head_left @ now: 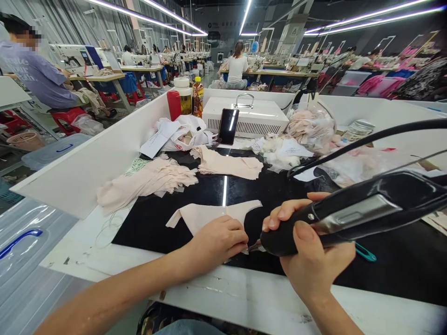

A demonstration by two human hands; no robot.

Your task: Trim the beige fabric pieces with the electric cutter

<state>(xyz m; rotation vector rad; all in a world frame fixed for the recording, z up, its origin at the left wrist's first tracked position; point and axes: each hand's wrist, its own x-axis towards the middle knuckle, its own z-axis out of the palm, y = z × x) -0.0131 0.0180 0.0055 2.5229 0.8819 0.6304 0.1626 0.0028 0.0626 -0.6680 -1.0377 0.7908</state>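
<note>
A beige fabric piece lies spread on the black mat near the front. My left hand is closed at the fabric's near right corner, with the edge pinched between thumb and fingers. My right hand is wrapped around a thick black corded hand tool with a silvery plate on its side. The tool's narrow metal tip points left, close beside my left fingertips and the fabric edge. Whether the tip touches the fabric, I cannot tell.
Beige fabric pieces are stacked on the left and behind. A phone leans on a vented white box. A teal-handled tool lies right of my right hand. A black cable arches overhead. White panels border the table.
</note>
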